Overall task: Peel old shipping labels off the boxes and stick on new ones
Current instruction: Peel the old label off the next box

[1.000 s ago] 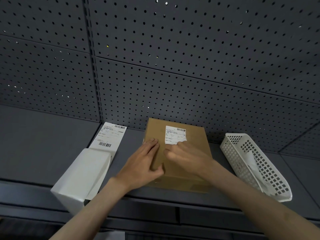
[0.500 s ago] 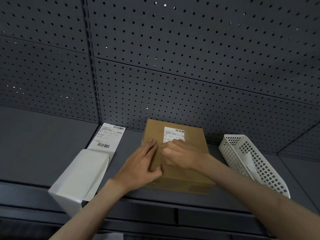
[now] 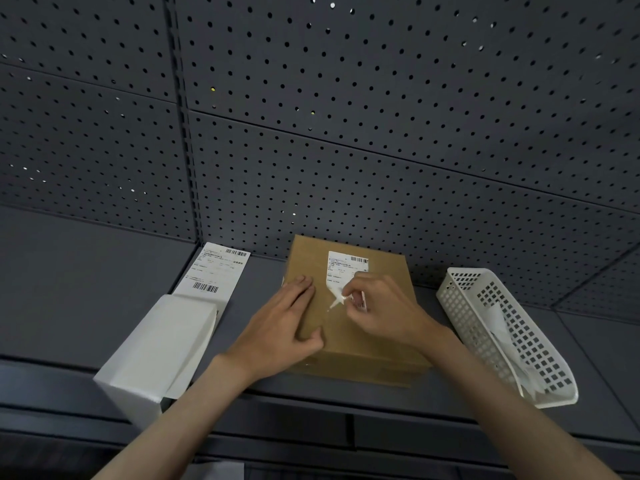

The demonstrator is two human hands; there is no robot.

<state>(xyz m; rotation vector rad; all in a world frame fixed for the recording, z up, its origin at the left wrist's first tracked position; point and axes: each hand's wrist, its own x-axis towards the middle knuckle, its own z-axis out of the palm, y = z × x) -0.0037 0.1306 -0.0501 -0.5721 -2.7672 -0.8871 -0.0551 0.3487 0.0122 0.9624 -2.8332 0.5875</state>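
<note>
A brown cardboard box [image 3: 349,306] lay flat on a dark grey shelf [image 3: 62,289] in front of a perforated back panel [image 3: 346,133]. The person's left hand [image 3: 280,327] pressed down on the box's left side, fingers straight and close together, thumb hooked over the lid near its front edge. The right hand [image 3: 384,306] pinched the lifted lower corner of the white shipping label [image 3: 346,271], its fingers curled tight on the paper, while the label's upper part lay stuck to the lid. Left of the box stood a white carton [image 3: 156,348] with a second printed label [image 3: 216,268] just behind it. To the right, a white plastic basket [image 3: 554,382] held pieces of white paper [image 3: 498,327].
</note>
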